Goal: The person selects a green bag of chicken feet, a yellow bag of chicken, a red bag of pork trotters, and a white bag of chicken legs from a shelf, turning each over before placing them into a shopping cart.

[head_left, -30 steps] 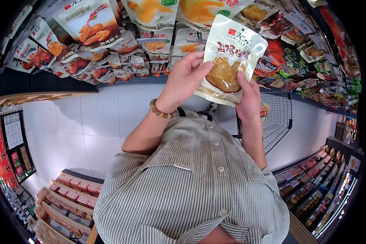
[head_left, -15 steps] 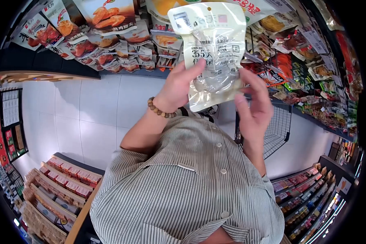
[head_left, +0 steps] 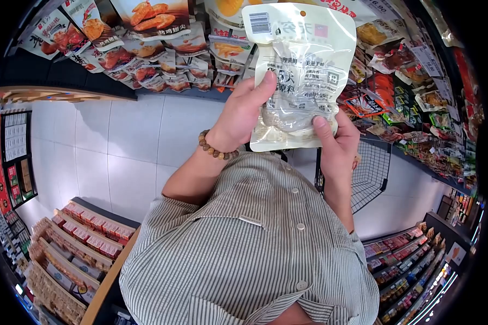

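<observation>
A cream-white sealed food pouch (head_left: 303, 81) is held up in front of my chest, its back with dark print, a barcode and a hang hole facing me. A clear middle part shines with reflections. My left hand (head_left: 236, 116), with a wooden bead bracelet (head_left: 217, 146) at the wrist, grips the pouch's left side, thumb on the front. At the lower right edge, my right hand (head_left: 341, 142) pinches it, thumb on the near face and the other fingers mostly hidden behind.
Hanging snack packs (head_left: 152, 19) fill the display ahead, with more packs and price labels (head_left: 425, 59) at the right. A black wire shopping cart (head_left: 371, 170) stands beyond my right forearm. Stepped shelves with boxes (head_left: 95, 230) are at the lower left, others (head_left: 406, 265) at the lower right.
My right hand has closed on the pouch's lower right edge, where its fingers were looser before. The pouch has shifted slightly right and its face has turned more toward me.
</observation>
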The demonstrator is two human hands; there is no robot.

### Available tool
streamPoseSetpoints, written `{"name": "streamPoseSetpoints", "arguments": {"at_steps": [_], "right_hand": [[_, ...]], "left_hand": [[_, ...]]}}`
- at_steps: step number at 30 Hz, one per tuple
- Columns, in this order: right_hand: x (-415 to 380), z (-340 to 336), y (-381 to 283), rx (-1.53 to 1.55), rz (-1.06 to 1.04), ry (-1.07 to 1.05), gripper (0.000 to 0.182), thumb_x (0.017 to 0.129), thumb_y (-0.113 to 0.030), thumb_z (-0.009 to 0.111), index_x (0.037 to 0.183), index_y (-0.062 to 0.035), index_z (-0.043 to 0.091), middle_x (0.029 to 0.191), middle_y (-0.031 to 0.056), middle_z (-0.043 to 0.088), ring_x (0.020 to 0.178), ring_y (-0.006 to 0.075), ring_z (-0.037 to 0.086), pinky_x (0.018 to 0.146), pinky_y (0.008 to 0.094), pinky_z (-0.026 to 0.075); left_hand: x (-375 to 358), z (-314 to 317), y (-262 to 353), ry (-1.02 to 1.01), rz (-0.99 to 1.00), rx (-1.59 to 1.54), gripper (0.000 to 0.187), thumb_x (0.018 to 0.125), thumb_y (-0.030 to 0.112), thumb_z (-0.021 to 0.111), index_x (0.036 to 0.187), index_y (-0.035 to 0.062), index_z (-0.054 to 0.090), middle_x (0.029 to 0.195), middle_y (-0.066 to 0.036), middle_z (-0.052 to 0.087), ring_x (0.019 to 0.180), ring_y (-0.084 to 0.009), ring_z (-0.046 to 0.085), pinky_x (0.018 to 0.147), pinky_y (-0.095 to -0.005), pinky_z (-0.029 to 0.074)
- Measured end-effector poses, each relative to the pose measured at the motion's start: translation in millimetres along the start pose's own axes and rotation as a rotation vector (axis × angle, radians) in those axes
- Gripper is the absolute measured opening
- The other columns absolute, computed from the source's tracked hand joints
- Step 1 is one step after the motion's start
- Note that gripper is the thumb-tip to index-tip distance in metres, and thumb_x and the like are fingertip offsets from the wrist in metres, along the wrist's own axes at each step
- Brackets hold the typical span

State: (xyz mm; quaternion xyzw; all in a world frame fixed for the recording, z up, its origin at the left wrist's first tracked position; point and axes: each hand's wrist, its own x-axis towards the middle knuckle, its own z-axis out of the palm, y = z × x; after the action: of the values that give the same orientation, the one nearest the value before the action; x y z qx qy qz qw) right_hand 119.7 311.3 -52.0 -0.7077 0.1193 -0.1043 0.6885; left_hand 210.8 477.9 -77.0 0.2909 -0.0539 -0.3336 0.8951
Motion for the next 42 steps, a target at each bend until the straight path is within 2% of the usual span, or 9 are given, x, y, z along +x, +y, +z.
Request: {"name": "streamPoseSetpoints", "arguments": {"at_steps": [5, 7, 20, 23, 25, 35, 38, 41, 42], "right_hand": [[2, -2, -2, 0.051, 0.063, -0.057, 0.028, 0.091, -0.009, 0.065, 0.115, 0.0059, 0.062, 0.101, 0.0051, 0.068, 0.087, 0.0067, 0.06, 0.078, 0.0217, 0.048], [4, -4, 1, 0.11, 0.049, -0.083, 0.028, 0.093, -0.011, 0.063, 0.115, 0.0058, 0.062, 0.101, 0.0046, 0.068, 0.087, 0.0064, 0.06, 0.079, 0.0221, 0.047], [1, 3, 6, 0.354, 0.135, -0.01, 0.026, 0.096, -0.013, 0.058, 0.114, 0.0046, 0.062, 0.105, 0.0068, 0.068, 0.091, 0.0097, 0.061, 0.085, 0.0253, 0.047], [0, 1, 8, 0.364, 0.132, -0.008, 0.027, 0.096, -0.013, 0.057, 0.116, 0.0045, 0.062, 0.106, 0.0075, 0.068, 0.092, 0.0104, 0.062, 0.085, 0.026, 0.047], [1, 2, 9, 0.376, 0.126, -0.009, 0.028, 0.096, -0.014, 0.058, 0.117, 0.0048, 0.061, 0.107, 0.0076, 0.068, 0.093, 0.0108, 0.062, 0.086, 0.0262, 0.047], [1, 2, 9, 0.399, 0.16, -0.005, 0.028, 0.098, -0.014, 0.055, 0.118, 0.0051, 0.06, 0.108, 0.0085, 0.067, 0.094, 0.0117, 0.062, 0.087, 0.0268, 0.047], [3, 2, 10, 0.399, 0.153, 0.077, 0.029, 0.098, -0.015, 0.055, 0.118, 0.0051, 0.059, 0.109, 0.0084, 0.067, 0.096, 0.0126, 0.062, 0.088, 0.0274, 0.048], [7, -6, 9, 0.439, 0.144, 0.184, 0.029, 0.098, -0.016, 0.055, 0.118, 0.0047, 0.059, 0.109, 0.008, 0.066, 0.097, 0.0133, 0.062, 0.088, 0.0278, 0.048], [8, -9, 7, 0.445, 0.122, 0.184, 0.029, 0.098, -0.017, 0.055, 0.118, 0.0042, 0.059, 0.108, 0.0079, 0.066, 0.097, 0.0132, 0.062, 0.088, 0.0276, 0.048]], "left_hand": [[-2, -4, 3, -0.008, 0.004, 0.045, 0.04, 0.103, 0.027, 0.045, 0.123, -0.0062, 0.055, 0.117, -0.013, 0.064, 0.104, -0.0194, 0.064, 0.091, -0.0328, 0.05], [-4, 1, 6, 0.031, 0.017, 0.164, 0.043, 0.103, 0.033, 0.047, 0.117, -0.0049, 0.061, 0.11, -0.008, 0.067, 0.098, -0.0136, 0.064, 0.087, -0.0294, 0.052], [-5, 2, 1, 0.021, 0.104, 0.299, 0.041, 0.104, 0.03, 0.043, 0.118, -0.0051, 0.06, 0.114, -0.009, 0.066, 0.101, -0.013, 0.062, 0.09, -0.0282, 0.048], [-4, 1, -1, 0.069, 0.128, 0.264, 0.046, 0.103, 0.035, 0.044, 0.11, -0.0055, 0.064, 0.103, -0.007, 0.068, 0.091, -0.009, 0.062, 0.081, -0.0252, 0.05], [-5, -1, 0, 0.055, 0.052, 0.187, 0.04, 0.104, 0.029, 0.043, 0.118, -0.0044, 0.06, 0.115, -0.009, 0.066, 0.101, -0.0137, 0.062, 0.089, -0.029, 0.049], [-3, 0, 2, 0.041, 0.007, 0.076, 0.04, 0.103, 0.029, 0.045, 0.12, -0.0043, 0.059, 0.114, -0.011, 0.066, 0.101, -0.0153, 0.064, 0.089, -0.0293, 0.05], [-5, -2, 6, 0.022, -0.018, 0.196, 0.04, 0.102, 0.027, 0.046, 0.125, -0.0048, 0.055, 0.113, -0.011, 0.066, 0.099, -0.0142, 0.064, 0.087, -0.0277, 0.051], [-7, -6, 11, -0.031, -0.026, 0.386, 0.044, 0.098, 0.017, 0.055, 0.136, -0.0043, 0.046, 0.116, -0.011, 0.063, 0.101, -0.0144, 0.063, 0.086, -0.028, 0.052], [-9, -4, 11, -0.087, 0.071, 0.467, 0.051, 0.094, 0.011, 0.059, 0.14, -0.0033, 0.041, 0.118, -0.011, 0.061, 0.102, -0.0152, 0.062, 0.087, -0.0285, 0.052]]}}
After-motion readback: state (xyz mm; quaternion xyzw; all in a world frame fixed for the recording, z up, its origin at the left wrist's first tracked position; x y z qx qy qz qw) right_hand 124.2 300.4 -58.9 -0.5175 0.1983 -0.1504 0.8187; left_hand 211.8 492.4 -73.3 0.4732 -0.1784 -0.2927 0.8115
